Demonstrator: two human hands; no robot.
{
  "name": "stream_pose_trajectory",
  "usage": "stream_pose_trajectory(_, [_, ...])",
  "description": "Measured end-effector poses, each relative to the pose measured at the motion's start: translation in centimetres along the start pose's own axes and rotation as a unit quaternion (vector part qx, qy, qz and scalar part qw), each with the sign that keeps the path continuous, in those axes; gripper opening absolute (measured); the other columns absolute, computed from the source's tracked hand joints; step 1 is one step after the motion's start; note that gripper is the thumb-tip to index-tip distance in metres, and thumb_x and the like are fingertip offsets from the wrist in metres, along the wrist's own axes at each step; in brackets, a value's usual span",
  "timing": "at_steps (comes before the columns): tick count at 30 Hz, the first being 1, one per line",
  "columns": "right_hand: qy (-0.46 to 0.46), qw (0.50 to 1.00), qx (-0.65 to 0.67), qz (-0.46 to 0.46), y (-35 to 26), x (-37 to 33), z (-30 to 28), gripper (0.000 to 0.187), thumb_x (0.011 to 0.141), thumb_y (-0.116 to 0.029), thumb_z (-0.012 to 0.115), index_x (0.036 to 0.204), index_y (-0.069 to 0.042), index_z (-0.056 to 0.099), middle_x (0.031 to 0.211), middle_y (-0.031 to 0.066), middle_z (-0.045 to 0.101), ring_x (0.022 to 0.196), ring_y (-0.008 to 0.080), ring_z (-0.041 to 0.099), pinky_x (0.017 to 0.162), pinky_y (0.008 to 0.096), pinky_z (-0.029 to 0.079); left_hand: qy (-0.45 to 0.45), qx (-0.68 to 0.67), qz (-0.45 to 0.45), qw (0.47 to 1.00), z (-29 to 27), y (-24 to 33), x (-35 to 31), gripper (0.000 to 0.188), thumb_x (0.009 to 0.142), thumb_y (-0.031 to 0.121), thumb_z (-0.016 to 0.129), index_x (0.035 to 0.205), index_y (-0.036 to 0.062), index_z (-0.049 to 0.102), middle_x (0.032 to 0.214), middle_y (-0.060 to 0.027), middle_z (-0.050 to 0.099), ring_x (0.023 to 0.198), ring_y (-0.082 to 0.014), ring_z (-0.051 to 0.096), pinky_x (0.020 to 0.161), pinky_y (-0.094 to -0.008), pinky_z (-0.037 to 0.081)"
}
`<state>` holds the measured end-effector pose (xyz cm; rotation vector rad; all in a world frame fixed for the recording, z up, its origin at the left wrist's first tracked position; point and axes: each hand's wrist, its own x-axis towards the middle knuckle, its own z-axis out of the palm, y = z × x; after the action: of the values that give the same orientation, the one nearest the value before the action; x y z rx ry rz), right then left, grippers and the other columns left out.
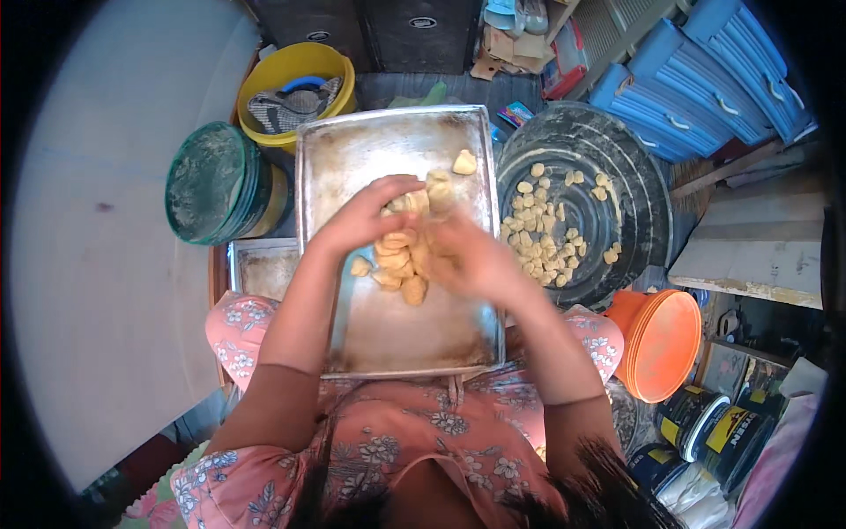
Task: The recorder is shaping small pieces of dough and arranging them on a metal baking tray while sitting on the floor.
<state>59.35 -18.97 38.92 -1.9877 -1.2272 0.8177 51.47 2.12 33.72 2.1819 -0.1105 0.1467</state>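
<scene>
**Tan, doughy lumps lying heaped in a worn metal tray**

The lumps are sitting in a loose pile around the middle of the tray, rounded, uneven and matte, looking soft like dough. One piece is lying apart near the far right corner; another is resting just left of the pile. The tray is showing a straight-sided rectangular shape, its shiny floor browning and dulling toward the edges.

The left hand is arching over the far part of the pile, its thumb and fingers standing apart with lumps between them; whether they are gripping any, I cannot tell. The right hand is hovering at or against the pile's right side, blurring so much that I cannot tell whether its fingers are together or apart.

To the right, a round black tub with ringed, dusty-looking walls is holding many similar lumps, mostly gathering toward its left side. Nearer the person, a smooth orange bucket is leaning on its side. Beyond the tray's far left corner, a yellow bucket is containing checked cloth.
</scene>
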Motion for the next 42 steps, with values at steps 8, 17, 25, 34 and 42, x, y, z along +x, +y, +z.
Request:
stream_pose_trajectory(8, [0.236, 0.953, -0.192, -0.013, 6.6, 9.7, 2.3, 0.072, 0.076, -0.06, 0.062, 0.13, -0.014, 0.054, 0.134, 0.0176, 0.046, 0.132, 0.0355, 0.032, 0.111, 0.0486, 0.017, 0.26, 0.025, -0.135, 0.956, 2.7, -2.8, -7.9, 0.033, 0.084, 0.013, 0.063, 0.114, 0.0008, 0.057, 0.102, -0.0157, 0.062, 0.09, -0.0262, 0.062, 0.081, -0.0351, 0.048])
stream_pose_trajectory(17, [0.076, 0.992, -0.014, -0.1, 2.5, 7.6, 5.4, 0.036, 0.062, -0.015, 0.071, 0.096, -0.007, 0.063, 0.101, 0.0126, 0.056, 0.1, 0.0335, 0.054, 0.089, 0.0417, 0.043, 0.23, 0.033, -0.1, 0.967, 0.4, -2.7, -7.3, 0.032, 0.082, 0.008, 0.062, 0.113, 0.004, 0.06, 0.111, -0.0159, 0.057, 0.1, -0.0328, 0.056, 0.089, -0.0375, 0.045])
stream_pose_trajectory(25, [0.292, 0.928, -0.212, -0.097, 1.6, 13.9, 4.5, 0.029, 0.071, -0.018, 0.065, 0.1, -0.015, 0.066, 0.109, 0.0104, 0.058, 0.1, 0.0298, 0.057, 0.088, 0.0436, 0.042, 0.267, 0.182, -0.14, 0.936, -4.1, -5.5, -2.0, 0.026, 0.079, 0.009, 0.06, 0.105, 0.0034, 0.063, 0.105, -0.018, 0.061, 0.101, -0.036, 0.057, 0.086, -0.0413, 0.046])
stream_pose_trajectory(34, [0.28, 0.952, -0.107, -0.053, 5.6, 20.0, 2.9, 0.039, 0.075, -0.036, 0.069, 0.109, -0.018, 0.066, 0.099, 0.0096, 0.062, 0.098, 0.0284, 0.058, 0.087, 0.0428, 0.044, 0.306, 0.261, -0.087, 0.911, -6.2, -8.9, 2.0, 0.033, 0.079, 0.015, 0.061, 0.111, 0.009, 0.064, 0.117, -0.0131, 0.059, 0.117, -0.0336, 0.049, 0.095, -0.0459, 0.038])
stream_pose_trajectory(42, [0.264, 0.963, 0.037, 0.044, 5.0, 17.7, -0.5, 0.05, 0.072, -0.028, 0.077, 0.115, -0.008, 0.061, 0.112, 0.0157, 0.061, 0.101, 0.0319, 0.06, 0.084, 0.0361, 0.048, 0.217, 0.338, -0.044, 0.915, -5.6, -8.5, 2.9, 0.028, 0.082, 0.022, 0.063, 0.109, 0.0163, 0.065, 0.119, -0.0041, 0.059, 0.122, -0.0263, 0.045, 0.1, -0.0488, 0.025])
